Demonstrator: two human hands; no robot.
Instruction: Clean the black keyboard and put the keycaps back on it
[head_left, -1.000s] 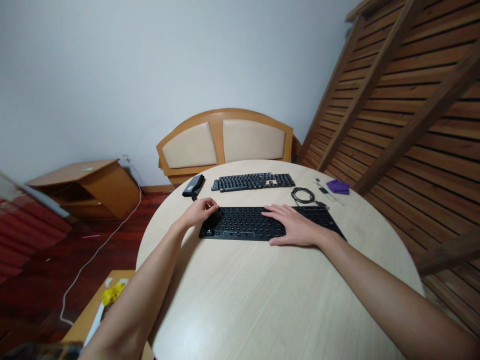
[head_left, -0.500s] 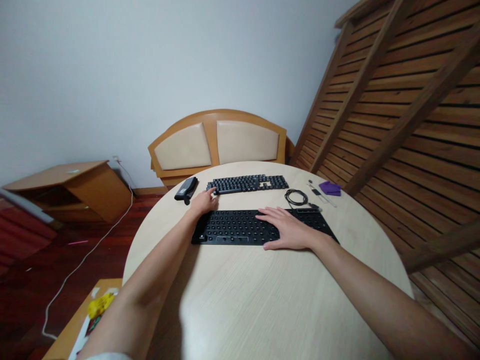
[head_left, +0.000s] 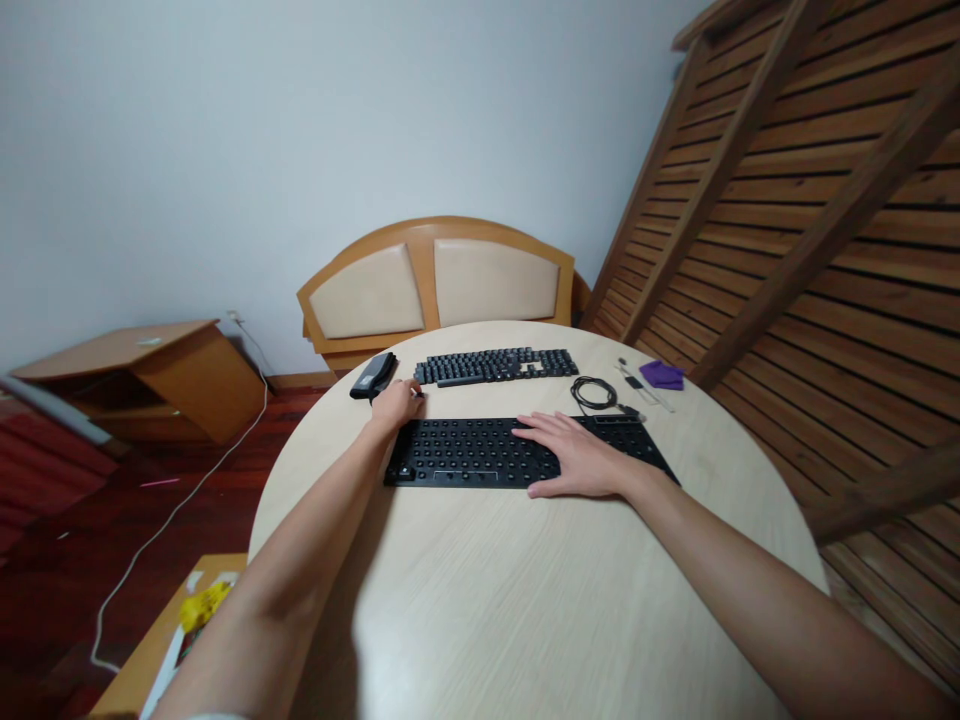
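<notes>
A black keyboard (head_left: 465, 452) without most of its keycaps lies across the table, its bare switches showing; one keycap (head_left: 405, 470) sits at its near left corner. My right hand (head_left: 577, 458) rests on the keyboard's right half, fingers spread, covering part of it. Just beyond the keyboard's far left corner, my left hand (head_left: 395, 403) has its fingers pinched on a small dark keycap (head_left: 419, 394), mostly hidden by them. Behind, loose black keycaps (head_left: 480, 367) are laid out in keyboard order, with a gap at their near left corner.
A black case-like object (head_left: 373, 376) lies left of the keycaps. To the right are a coiled black cable (head_left: 595, 393), a thin wire tool (head_left: 646, 388) and a purple cloth (head_left: 663, 375). The round table (head_left: 480, 590) stands before a padded headboard (head_left: 495, 283).
My left hand has drawn back a little toward the left from the laid-out keycaps, taking a keycap from their near left corner. My right hand has stayed on the keyboard.
</notes>
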